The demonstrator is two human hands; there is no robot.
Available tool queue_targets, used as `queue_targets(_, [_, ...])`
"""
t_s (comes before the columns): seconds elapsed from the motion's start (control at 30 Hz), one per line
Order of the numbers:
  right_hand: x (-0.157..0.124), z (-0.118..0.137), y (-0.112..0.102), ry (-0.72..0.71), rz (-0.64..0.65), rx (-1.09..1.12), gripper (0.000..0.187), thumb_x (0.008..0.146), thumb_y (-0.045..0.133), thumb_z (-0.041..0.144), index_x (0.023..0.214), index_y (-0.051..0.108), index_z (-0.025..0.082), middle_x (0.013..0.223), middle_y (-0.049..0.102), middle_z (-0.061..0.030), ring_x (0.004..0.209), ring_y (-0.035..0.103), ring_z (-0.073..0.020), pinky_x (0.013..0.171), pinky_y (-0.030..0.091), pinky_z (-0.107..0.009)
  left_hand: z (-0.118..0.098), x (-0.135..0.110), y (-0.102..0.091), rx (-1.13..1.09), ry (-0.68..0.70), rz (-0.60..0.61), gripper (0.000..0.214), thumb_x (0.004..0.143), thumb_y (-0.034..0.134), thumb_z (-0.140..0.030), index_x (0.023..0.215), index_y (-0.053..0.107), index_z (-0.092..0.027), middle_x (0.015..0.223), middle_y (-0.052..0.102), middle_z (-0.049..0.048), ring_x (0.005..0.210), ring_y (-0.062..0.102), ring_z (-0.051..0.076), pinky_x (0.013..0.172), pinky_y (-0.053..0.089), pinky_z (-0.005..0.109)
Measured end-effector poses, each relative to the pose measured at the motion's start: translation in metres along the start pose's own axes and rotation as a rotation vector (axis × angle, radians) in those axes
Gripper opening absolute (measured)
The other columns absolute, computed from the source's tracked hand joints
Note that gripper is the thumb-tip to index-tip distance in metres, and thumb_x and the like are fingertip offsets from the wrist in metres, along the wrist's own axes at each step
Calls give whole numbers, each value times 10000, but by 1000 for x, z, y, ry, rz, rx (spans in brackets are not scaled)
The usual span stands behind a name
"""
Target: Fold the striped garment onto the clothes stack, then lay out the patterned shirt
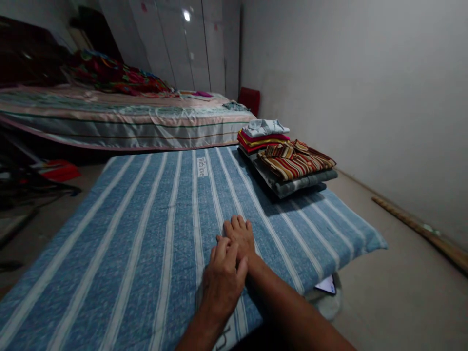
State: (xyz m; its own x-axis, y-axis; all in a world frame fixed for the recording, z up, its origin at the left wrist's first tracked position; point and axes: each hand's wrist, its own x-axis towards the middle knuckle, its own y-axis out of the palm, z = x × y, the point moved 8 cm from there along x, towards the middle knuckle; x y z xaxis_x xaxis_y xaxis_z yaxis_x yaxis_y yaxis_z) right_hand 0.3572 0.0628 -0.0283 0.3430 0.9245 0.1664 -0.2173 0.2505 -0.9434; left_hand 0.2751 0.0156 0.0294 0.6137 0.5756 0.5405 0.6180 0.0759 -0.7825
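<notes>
My right hand [240, 238] lies palm down on a blue cloth with white stripes [146, 234], its fingers stretched out and only slightly bent. Across its near left side rests my left hand [224, 275], fingers extended and touching it. Neither hand holds an object. Beyond them to the right stands a stack of folded clothes. A brown, red and cream striped garment [298, 163] lies on dark grey folded clothes [307, 183]. Just behind it, a pale garment [265, 127] tops pink, yellow and red ones [252, 141].
Behind the cloth-covered surface is a bed [127, 122] with a bright floral blanket [117, 73]. A wooden pole [413, 226] lies on the floor by the right wall. Below the near right edge, a phone-like screen [326, 284] shows on a pale seat or stool [331, 307].
</notes>
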Motion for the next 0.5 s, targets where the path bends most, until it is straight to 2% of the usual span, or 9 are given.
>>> queue_targets(0.2, [-2,1,-5,4,-37,-32,387,907,467,421,1165,545,144,1377,453,-186,1298,356,-336,1023,293,-526,-14,-8,0,-110,22,91,137,847,470,-128,799,594,-162,891,592,70,872,580,208,825,533,377])
queue_targets(0.3, [-3,0,-3,-4,-42,-41,394,930,426,415,1191,534,141,1378,455,-184,1300,353,-337,1025,289,-524,-7,-3,-1,-88,-21,97,101,826,543,-181,904,602,-158,1021,596,94,992,559,244,904,503,422])
queue_targets(0.4, [-2,-2,-1,-23,-47,-51,396,952,369,408,1191,535,140,1371,461,-185,1297,354,-339,1019,292,-528,-2,2,2,-31,-43,107,287,799,605,-242,1068,582,-145,1162,559,128,1083,517,285,930,488,463])
queue_targets(0.5, [-3,-2,-1,-22,-66,-53,396,937,398,429,1173,540,145,1364,465,-185,1288,361,-341,1012,299,-532,-11,1,4,-4,-23,130,204,807,580,-207,995,607,-134,1072,584,125,1024,535,279,901,502,452])
